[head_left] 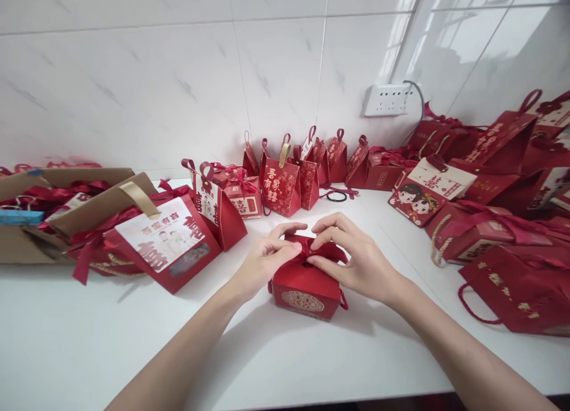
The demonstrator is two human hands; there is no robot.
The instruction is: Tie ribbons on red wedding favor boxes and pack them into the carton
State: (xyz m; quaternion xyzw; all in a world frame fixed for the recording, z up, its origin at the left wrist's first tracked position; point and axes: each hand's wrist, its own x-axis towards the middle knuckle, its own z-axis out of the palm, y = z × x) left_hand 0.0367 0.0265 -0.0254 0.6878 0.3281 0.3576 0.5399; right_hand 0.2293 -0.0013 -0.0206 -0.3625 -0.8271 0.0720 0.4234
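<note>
A small red gift box [307, 286] with a round gold emblem on its front stands on the white table in front of me. A dark red ribbon [306, 245] is gathered on its top, and red cord shows at its sides. My left hand [276, 253] pinches the ribbon from the left with thumb and fingers. From the right, my right hand [347, 250] has its thumb and fingers closed on the ribbon's other side. The fingers hide part of the bow and the box's top.
Several red gift boxes [282, 188] stand along the tiled wall. More red bags [516, 289] are piled at the right. At the left lie a tilted gift box [191, 262] and an open cardboard carton [102, 176] with ribboned boxes inside. A power strip [388, 100] is on the wall.
</note>
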